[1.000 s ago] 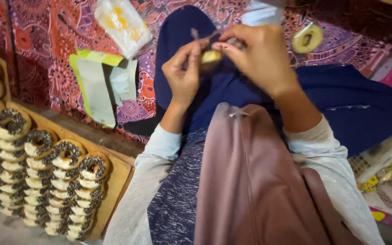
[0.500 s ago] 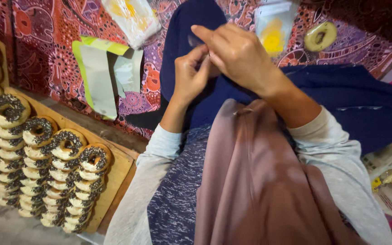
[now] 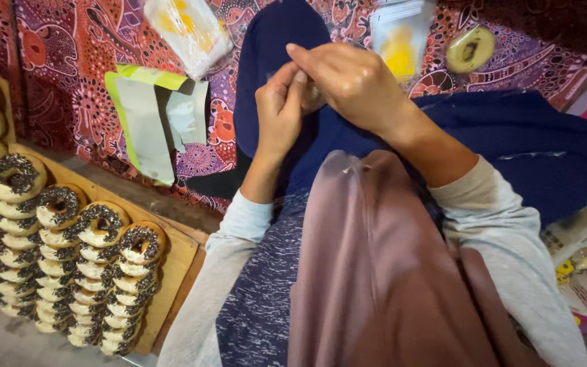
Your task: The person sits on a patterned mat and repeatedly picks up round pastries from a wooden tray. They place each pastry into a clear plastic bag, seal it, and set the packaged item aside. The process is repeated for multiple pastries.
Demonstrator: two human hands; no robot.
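While the left hand (image 3: 278,112) meets the right hand (image 3: 353,81), a clear yellow packet (image 3: 399,34) lies beyond.

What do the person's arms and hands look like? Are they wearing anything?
Both hands, left and right, are bare: no gloves, and no rings or watch that I can see. The arms wear long light grey sleeves, pushed up a little so the wrists show. A dusty pink-brown scarf hangs down between the arms.

Reaching forward over the lap with both forearms, wrists close together. Left hand (image 3: 278,112) pointing fingers upward, pinching. Right hand (image 3: 351,81) arching over it, fingertips touching the left, knuckles facing up.
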